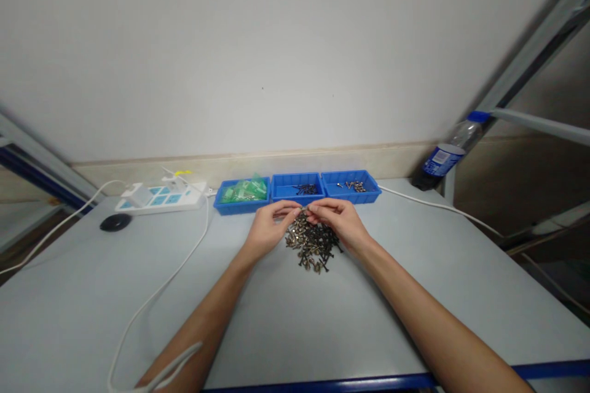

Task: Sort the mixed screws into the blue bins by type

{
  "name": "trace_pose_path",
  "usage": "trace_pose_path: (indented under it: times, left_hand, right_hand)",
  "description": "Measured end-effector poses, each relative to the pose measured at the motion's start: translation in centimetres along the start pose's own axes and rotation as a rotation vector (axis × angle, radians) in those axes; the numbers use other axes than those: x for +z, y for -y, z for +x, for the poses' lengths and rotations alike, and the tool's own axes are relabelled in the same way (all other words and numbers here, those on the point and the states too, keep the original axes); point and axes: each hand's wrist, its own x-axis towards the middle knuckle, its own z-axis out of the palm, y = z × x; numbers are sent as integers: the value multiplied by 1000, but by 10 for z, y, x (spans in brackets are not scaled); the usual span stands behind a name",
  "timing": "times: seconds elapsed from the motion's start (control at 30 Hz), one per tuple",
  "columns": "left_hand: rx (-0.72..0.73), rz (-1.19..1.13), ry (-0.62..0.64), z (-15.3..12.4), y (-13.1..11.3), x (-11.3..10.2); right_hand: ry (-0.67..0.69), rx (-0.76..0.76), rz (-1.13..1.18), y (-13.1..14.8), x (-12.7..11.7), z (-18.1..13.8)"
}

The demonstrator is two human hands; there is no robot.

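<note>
A heap of mixed screws [311, 245], some brassy and some black, lies on the grey table. Over its far edge, my left hand [271, 227] and my right hand [341, 224] meet fingertip to fingertip. Thumb and forefinger of each are pinched on a small metal piece [303, 209] that looks like a screw, mostly hidden by the fingers. Just beyond them, the middle blue tray [288, 180] contains several black screws [305, 189]. Lighter screws [356, 186] lie in the right blue tray [371, 196]. Green plastic bags [246, 190] fill the left blue tray [221, 206].
A white power strip [191, 198] with plugged-in chargers stands at the back left, beside a black round object [115, 222]. Its white cable [159, 291] crosses the table towards my left forearm. A bottle [445, 156] with dark liquid leans at the back right near a metal frame.
</note>
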Motion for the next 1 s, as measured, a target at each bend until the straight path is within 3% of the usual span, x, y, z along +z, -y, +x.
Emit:
trace_pose_path:
  times: [0.13,0.27,0.57,1.0]
  left_hand:
    - [288,442,168,0,16,-4]
    - [342,638,255,0,32,-5]
    - [283,792,173,0,28,-10]
    - [242,525,103,0,27,-11]
  right_hand:
    - [-363,-155,73,-1,-5,6]
    - [-560,-198,110,-1,-16,12]
    - [-491,-167,74,1,-11,10]
    - [-427,-116,74,2,-8,7]
